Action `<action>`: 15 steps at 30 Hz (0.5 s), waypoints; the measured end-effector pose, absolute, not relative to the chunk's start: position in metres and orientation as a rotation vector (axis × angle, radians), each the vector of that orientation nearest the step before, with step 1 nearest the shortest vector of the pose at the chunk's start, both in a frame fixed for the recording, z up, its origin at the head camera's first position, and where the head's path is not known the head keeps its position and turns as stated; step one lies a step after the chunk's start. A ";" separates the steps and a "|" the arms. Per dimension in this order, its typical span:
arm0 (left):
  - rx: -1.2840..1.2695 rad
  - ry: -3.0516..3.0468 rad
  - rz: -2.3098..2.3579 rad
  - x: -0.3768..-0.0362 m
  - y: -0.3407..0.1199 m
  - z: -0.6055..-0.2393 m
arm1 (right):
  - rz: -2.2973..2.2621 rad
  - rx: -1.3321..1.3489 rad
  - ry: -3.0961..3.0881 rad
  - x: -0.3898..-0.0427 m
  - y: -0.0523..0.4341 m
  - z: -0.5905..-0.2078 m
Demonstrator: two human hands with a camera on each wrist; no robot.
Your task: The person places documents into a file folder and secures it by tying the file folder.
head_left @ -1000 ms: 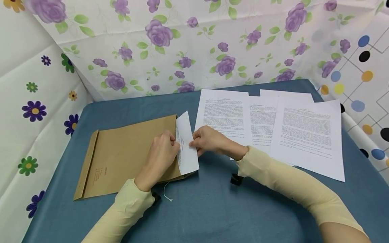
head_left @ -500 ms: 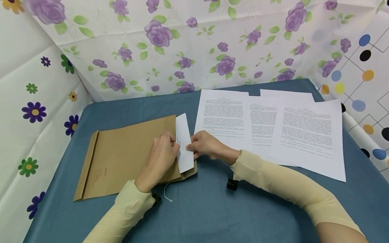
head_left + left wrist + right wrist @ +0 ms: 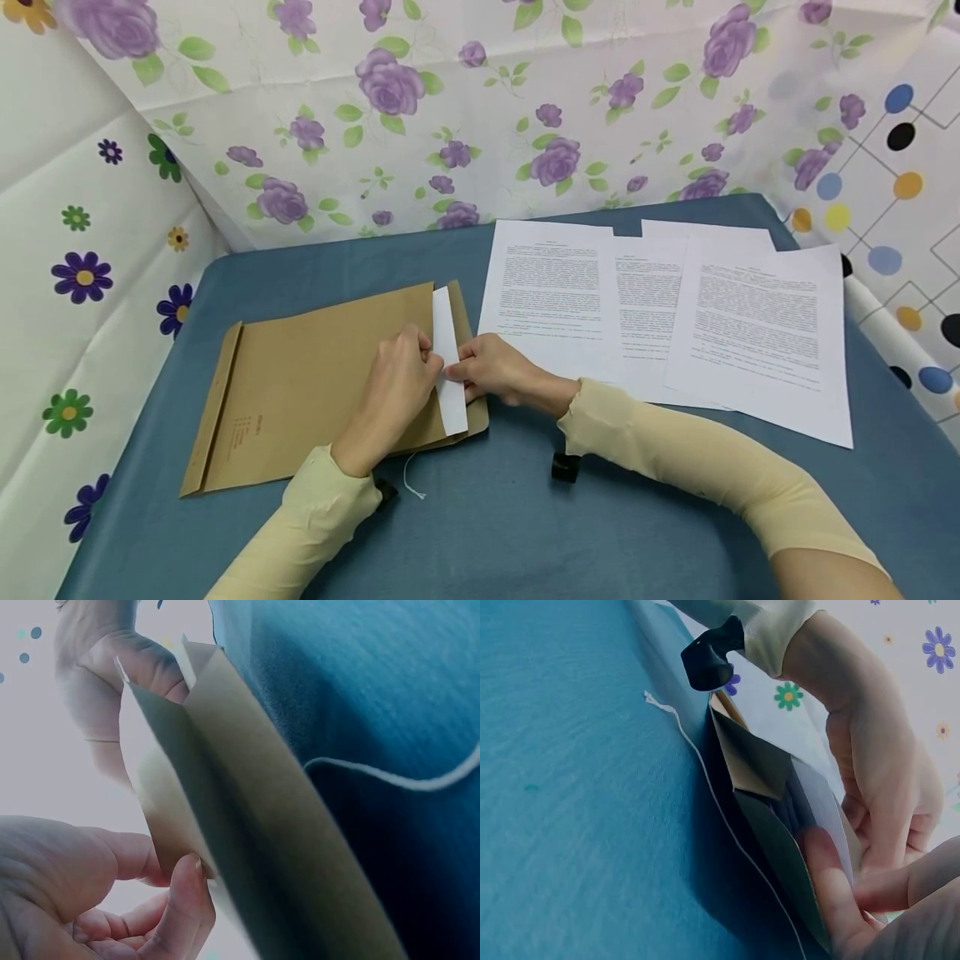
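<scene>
A brown paper envelope (image 3: 322, 383) lies flat on the blue-covered table, its mouth to the right. My left hand (image 3: 397, 375) pinches the upper edge of that mouth between thumb and fingers and lifts it, as the left wrist view shows. A white paper sheet (image 3: 448, 400) sits mostly inside, only a narrow strip showing. My right hand (image 3: 495, 369) holds the sheet's outer edge, thumb on one face, over the envelope's flap (image 3: 474, 392). In the right wrist view the sheet (image 3: 821, 806) stands between the envelope's two walls. The rest of the sheet is hidden within.
Several printed sheets (image 3: 551, 292) lie overlapping on the right, close to my right hand. A thin white string (image 3: 411, 479) trails from the envelope's near edge onto the blue cloth (image 3: 480, 517). Floral curtains (image 3: 450, 108) border the table's back.
My right hand has moved left and slightly nearer, sliding the white sheet further into the envelope. More of the brown flap now shows. My left hand stays in place.
</scene>
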State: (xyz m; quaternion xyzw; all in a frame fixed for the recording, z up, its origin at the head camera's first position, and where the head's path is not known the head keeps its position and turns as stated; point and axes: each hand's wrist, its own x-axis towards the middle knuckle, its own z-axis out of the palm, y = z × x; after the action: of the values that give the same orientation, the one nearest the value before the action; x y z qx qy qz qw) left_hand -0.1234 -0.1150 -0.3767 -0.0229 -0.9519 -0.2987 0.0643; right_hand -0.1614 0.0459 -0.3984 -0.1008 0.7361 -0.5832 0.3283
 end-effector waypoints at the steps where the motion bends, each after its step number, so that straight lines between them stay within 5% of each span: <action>1: -0.069 -2.874 -0.901 -0.123 -0.115 -0.377 | -1.521 -0.260 1.903 -0.162 0.047 -0.398; 15: -0.108 -2.852 -0.893 -0.122 -0.115 -0.376 | -1.553 -0.233 1.759 -0.161 0.042 -0.406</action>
State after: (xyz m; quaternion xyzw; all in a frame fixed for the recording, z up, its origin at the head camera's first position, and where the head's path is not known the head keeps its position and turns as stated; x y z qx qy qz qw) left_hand -0.1222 -0.1151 -0.3764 -0.0361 -0.9510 -0.2977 0.0755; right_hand -0.1608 0.0416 -0.4064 -0.0912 0.6893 -0.6088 0.3820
